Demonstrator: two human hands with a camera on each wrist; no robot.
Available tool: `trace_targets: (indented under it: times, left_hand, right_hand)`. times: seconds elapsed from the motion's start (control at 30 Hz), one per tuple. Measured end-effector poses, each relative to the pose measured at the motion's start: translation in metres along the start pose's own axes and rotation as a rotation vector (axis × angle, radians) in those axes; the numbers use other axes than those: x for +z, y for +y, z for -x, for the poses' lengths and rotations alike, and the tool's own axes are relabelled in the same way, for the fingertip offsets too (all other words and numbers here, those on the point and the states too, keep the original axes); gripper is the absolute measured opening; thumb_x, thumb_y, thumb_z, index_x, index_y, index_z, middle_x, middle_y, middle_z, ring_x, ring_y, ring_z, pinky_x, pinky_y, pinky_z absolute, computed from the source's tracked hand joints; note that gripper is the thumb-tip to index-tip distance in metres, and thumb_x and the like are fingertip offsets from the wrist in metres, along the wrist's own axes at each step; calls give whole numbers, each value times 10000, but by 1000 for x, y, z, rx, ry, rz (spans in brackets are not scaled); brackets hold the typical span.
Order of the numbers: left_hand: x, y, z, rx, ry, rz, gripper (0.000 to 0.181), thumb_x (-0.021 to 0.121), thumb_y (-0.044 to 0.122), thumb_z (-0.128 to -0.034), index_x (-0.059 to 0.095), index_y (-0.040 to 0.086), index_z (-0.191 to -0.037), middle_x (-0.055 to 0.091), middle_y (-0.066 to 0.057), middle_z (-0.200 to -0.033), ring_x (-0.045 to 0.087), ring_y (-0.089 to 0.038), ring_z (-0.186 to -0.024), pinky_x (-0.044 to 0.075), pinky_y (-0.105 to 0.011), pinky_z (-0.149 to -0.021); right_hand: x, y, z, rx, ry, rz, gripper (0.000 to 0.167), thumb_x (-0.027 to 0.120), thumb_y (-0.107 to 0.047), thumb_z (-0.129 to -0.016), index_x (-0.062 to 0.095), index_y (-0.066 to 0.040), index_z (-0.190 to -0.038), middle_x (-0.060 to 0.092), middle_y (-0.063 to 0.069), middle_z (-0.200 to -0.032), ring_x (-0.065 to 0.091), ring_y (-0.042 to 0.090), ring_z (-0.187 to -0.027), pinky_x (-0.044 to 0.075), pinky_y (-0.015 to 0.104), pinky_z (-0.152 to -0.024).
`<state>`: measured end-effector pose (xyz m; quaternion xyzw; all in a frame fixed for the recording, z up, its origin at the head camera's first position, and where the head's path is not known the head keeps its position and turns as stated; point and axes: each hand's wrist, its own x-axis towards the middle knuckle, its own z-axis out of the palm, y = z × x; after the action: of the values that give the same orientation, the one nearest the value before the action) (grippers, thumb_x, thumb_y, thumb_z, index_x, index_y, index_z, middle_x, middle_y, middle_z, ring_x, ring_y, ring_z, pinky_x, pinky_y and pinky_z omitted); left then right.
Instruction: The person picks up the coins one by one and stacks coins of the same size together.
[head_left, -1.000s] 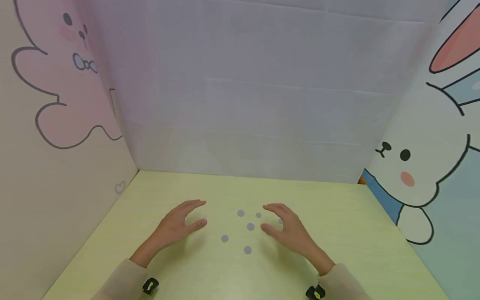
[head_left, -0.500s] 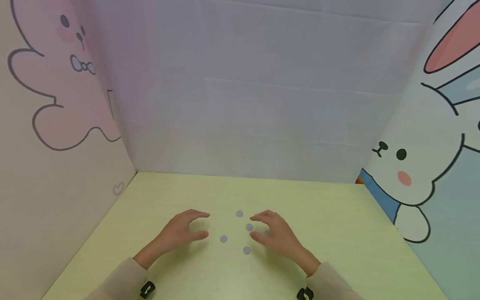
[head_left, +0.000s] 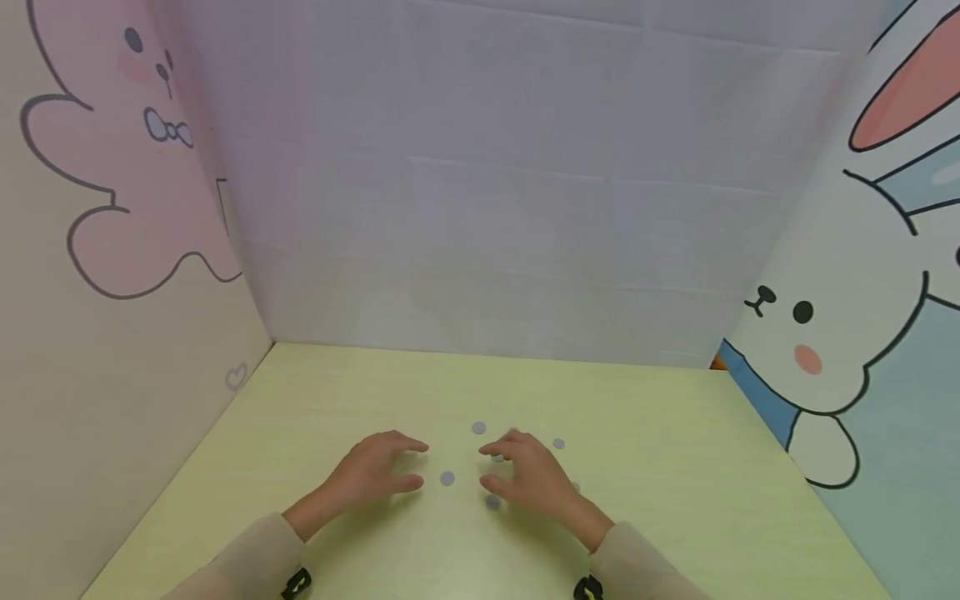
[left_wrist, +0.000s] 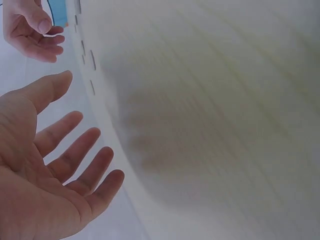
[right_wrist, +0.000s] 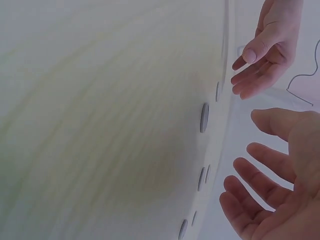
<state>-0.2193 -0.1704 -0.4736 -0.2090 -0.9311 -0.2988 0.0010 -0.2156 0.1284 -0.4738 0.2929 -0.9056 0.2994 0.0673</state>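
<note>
In the head view, several small grey discs lie scattered on the pale yellow table, among them one disc between the hands and another disc farther back. My left hand hovers left of them, thumb and fingers spread apart and holding nothing. Over the discs on the right hovers my right hand, also holding nothing, its thumb apart from gently bent fingers. It partly hides a disc under the thumb. Seen from the right wrist, a disc lies flat on the tabletop, apart from the fingers.
A pale yellow table meets a whitish hanging sheet at the back. Side panels stand close on both sides: a left panel with a pink cartoon, and a right panel with a rabbit. Dark wristbands show near both sleeves.
Both hands have come closer together and nearer to me. The right hand has moved left across the discs, uncovering some on its right. The discs stay put.
</note>
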Motion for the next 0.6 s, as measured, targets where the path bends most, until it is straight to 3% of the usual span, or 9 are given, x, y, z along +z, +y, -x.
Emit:
trace_targets:
  times: [0.17,0.37,0.6]
  left_hand:
    - [4,6,-1,-18,10,-7,395,901,252,-852,789,156,-1219,754,2,-1180,675,-298,-1162,511,-544,-1028]
    - [8,11,-1,31,7,-46,369,899,226,-854,801,115,-1193,767,-12,-1131,688,-287,-1096,532,-530,-981]
    - [16,7,-4,58,-5,-84,321,912,230,-838,826,106,-1122,785,-5,-1090,695,-269,-1042,553,-514,-940]
  right_hand:
    - [8,-4,-4,3,-37,39,322,844,-220,-913,786,-93,-1203,726,37,-1089,654,226,-938,544,318,-799]
    - [15,-10,-11,17,-71,72,311,861,-230,-900,800,-120,-1184,714,-4,-1061,642,145,-919,539,291,-793]
    - [24,-17,-18,-8,-94,104,281,885,-203,-870,822,-100,-1124,723,-1,-992,629,127,-910,540,299,-823]
